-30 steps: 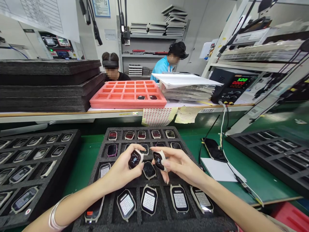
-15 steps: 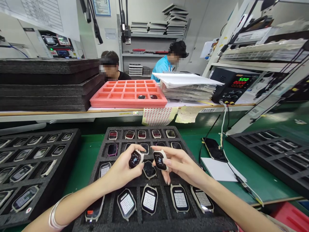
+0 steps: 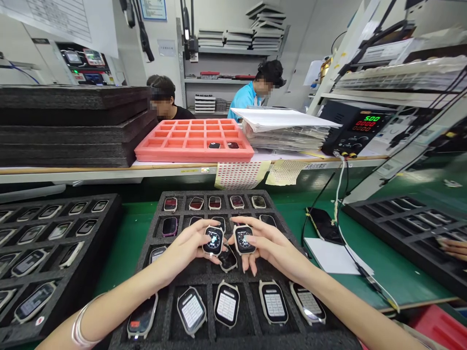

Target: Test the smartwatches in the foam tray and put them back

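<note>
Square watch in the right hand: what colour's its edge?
The square watch has an off-white edge, clearest in the head view.

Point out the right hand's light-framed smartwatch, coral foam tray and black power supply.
Light-framed smartwatch [image 3: 241, 244] in the right hand [image 3: 270, 243]: head view, on its screen.
Coral foam tray [image 3: 193, 155]: head view, front wall.
Black power supply [image 3: 353, 131]: head view, front panel.

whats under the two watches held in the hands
Part of a dark-screened watch shows, lying in the black foam tray; the held watches and the hands around them cover the rest.
</note>
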`<state>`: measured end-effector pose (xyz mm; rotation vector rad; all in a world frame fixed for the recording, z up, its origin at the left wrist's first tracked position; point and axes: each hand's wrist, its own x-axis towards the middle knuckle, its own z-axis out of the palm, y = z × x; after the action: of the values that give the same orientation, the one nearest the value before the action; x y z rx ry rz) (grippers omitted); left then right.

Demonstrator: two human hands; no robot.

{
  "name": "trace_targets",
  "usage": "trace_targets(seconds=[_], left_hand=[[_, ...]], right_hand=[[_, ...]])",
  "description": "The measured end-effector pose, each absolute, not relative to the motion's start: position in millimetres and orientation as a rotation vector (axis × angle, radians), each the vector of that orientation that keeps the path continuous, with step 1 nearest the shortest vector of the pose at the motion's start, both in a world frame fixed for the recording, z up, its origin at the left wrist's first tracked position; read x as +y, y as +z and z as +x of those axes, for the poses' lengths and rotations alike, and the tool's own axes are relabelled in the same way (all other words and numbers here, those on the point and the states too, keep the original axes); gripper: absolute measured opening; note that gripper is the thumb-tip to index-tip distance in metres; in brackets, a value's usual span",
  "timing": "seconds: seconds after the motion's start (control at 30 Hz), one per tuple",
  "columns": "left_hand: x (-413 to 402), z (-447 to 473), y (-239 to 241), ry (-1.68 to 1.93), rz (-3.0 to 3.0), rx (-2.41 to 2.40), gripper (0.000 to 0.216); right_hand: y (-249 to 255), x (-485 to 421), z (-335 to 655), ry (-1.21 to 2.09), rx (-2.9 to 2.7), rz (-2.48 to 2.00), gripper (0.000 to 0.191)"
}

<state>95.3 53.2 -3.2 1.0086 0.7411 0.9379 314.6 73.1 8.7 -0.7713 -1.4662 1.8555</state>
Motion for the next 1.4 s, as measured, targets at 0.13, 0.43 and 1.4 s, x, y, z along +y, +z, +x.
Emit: trace_targets(seconds=[0.13, 0.43, 1.4], left_hand=[[54.0, 94.9, -6.2, 0.941, 1.033, 0.738, 0.032], [52.0, 95.4, 0.5, 0.920, 1.084, 0.755, 0.030], [46.1, 90.5, 0.6, 0.809, 1.647, 0.904, 0.029]], right_hand=[[10.0, 72.0, 315.0, 1.860, -1.471, -0.786, 0.044], [6.5, 71.6, 317.8, 1.840, -1.478, -0.764, 0.049], [6.0, 70.7, 322.6, 1.825, -1.650, -0.723, 0.048]])
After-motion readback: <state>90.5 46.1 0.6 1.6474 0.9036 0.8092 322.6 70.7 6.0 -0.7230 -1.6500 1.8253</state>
